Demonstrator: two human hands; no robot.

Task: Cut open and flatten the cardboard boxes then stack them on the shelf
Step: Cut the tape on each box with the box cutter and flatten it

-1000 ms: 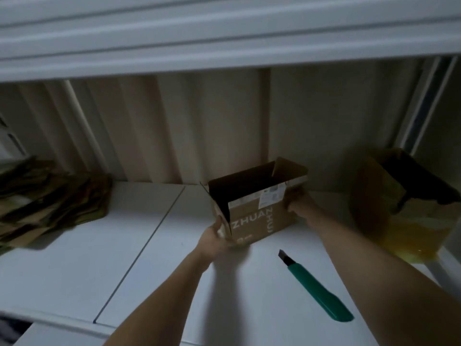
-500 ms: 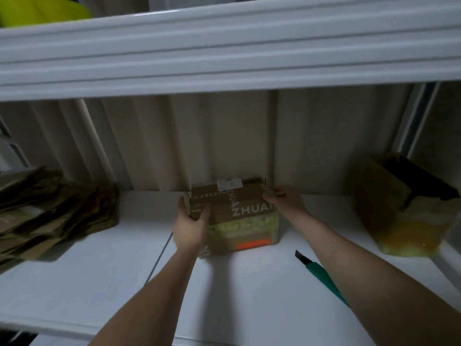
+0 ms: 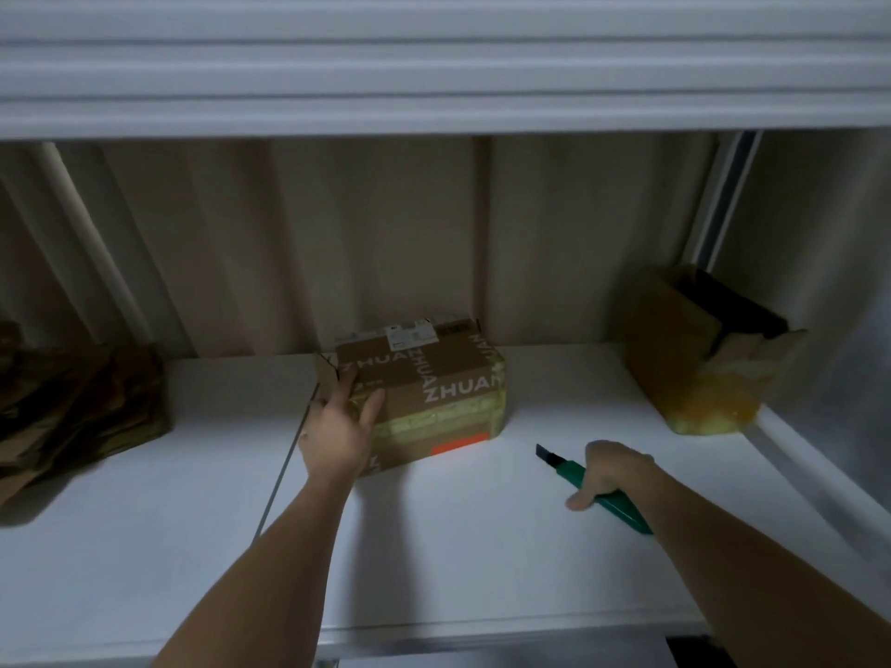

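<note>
Pressing left hand point(image 3: 337, 438) on box point(image 3: 434, 378) edge, right hand point(image 3: 610, 474) gripping cutter point(image 3: 598, 494) (bare shelf point(image 3: 482, 547) between)

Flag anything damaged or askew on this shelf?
The cardboard box at the far right leans tilted, its top torn open and its lower part wrapped in yellowish tape. The ZHUAN box under the left hand has a bent flap at its left corner. The flattened cardboard pile at left lies uneven.

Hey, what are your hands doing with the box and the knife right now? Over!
Left hand flat on the taped box. Right hand gripping the green knife on the shelf. Nothing in the way.
</note>
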